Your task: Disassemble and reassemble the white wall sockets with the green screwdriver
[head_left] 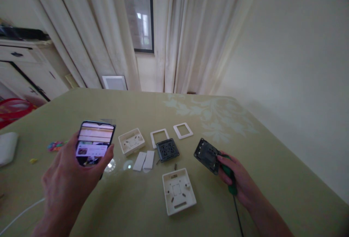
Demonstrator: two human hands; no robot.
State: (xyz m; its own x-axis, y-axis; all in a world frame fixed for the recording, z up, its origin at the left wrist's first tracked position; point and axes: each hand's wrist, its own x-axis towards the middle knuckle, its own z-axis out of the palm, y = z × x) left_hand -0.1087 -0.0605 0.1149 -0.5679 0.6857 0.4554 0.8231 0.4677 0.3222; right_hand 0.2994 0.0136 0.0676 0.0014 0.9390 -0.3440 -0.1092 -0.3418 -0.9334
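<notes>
The left hand (71, 175) grips a phone (95, 142) above the left part of the table (131, 202), thumb pressed to its right edge and the palm behind the other side. The phone's long axis runs away from the person, its top leaning slightly right; its glossy, lit screen faces back toward the person.

The right hand (241, 180) is above the right side of the table, thumb and fingers pinching a dark plate (206, 154) by its near right end, with a screwdriver (232, 186) tucked in the same grip. The plate's long axis slants from upper left to lower right, its free end pointing up and left. It is a flat rectangle with a moulded, recessed face, seemingly plastic. The screwdriver has a green handle; its thin dark shaft points down toward the person, slightly right.

Between the hands, a shallow, square white box (176, 189) lies open side up, with slots and small posts inside. Beyond it a dark block (168, 149) with a studded face overlaps the near edge of a thin white frame (158, 131); a second frame (176, 132) lies to the right, apart. Another white box (132, 141) sits nearer the phone, with two smooth, oblong white strips (148, 159) just below it.
</notes>
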